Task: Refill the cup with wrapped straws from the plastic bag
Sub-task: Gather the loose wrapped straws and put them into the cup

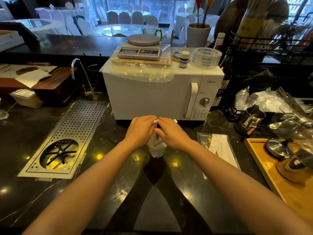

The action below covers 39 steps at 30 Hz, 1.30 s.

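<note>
Left hand [143, 128]: curled over the tops of the wrapped straws [156, 143], gripping them.
Right hand [171, 133]: closed on the same bundle, knuckles up.
Cup [156, 150]: clear, standing on the dark worktop [118, 175] in front of the microwave [152, 95]; mostly hidden under both hands.
Plastic bag [218, 150]: flat on the worktop right of the cup, beside the wooden tray [264, 168]; white straws inside.
Writing: "Midea" on the microwave; "TOGETHER" around the stacked clear lids [206, 58].
Scale [140, 48]: on top of the microwave; display unreadable.
Small bottle [183, 59]: label too small to read.
</note>
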### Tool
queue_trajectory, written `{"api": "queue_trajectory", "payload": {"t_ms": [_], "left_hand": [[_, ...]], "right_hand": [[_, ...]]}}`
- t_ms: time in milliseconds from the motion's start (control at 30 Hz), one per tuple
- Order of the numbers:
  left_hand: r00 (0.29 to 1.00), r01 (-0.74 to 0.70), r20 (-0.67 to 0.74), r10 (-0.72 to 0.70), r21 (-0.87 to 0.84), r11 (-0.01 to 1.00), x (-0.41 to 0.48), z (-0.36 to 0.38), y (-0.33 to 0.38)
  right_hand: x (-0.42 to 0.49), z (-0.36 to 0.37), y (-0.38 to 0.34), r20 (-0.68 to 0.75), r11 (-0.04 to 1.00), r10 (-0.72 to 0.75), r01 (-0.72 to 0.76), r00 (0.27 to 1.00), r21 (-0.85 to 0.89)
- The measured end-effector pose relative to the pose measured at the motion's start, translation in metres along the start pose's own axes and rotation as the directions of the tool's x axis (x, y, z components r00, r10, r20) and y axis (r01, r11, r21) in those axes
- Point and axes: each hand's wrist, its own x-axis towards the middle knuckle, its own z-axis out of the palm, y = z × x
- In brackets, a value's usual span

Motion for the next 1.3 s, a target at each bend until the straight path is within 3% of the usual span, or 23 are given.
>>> {"api": "queue_trajectory", "payload": {"t_ms": [133, 267, 667, 967, 1300], "left_hand": [[0.974, 0.059, 0.202, -0.099, 0.197, 0.979, -0.002, 0.003, -0.005], [0.955, 0.068, 0.262, -0.137, 0.257, 0.964, -0.005, 0.002, -0.005], [0.956, 0.037, 0.262, -0.135, 0.347, 0.937, 0.0, -0.009, -0.002], [0.973, -0.05, 0.229, -0.043, 0.387, 0.921, 0.011, -0.01, 0.015], [0.94, -0.14, 0.336, -0.066, 0.553, 0.821, 0.016, 0.003, 0.017]], "right_hand": [[0.0, 0.002, 0.002, 0.062, 0.993, 0.039, -0.031, 0.997, -0.115], [0.001, 0.006, 0.004, 0.121, 0.982, 0.061, -0.038, 0.991, -0.183], [-0.005, -0.005, 0.003, 0.123, 0.991, 0.073, -0.058, 0.99, -0.118], [-0.015, -0.022, 0.01, 0.083, 0.99, 0.098, -0.089, 0.992, -0.111], [-0.033, -0.035, 0.033, -0.016, 0.979, 0.2, -0.2, 0.98, -0.027]]}}
